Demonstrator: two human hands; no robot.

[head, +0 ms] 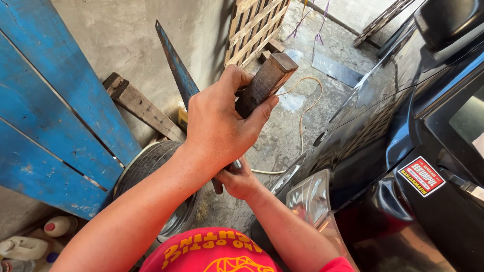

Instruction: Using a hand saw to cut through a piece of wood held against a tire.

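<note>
Beside the glossy black car (422,185), a worn tyre on its rim (150,163) stands near a blue handsaw (175,67). The left hand (220,120) keeps a closed grip on a rusty brown metal block (264,83); the right hand (238,182) clasps its lower end. A slip could likely dent the car's fender.
</note>
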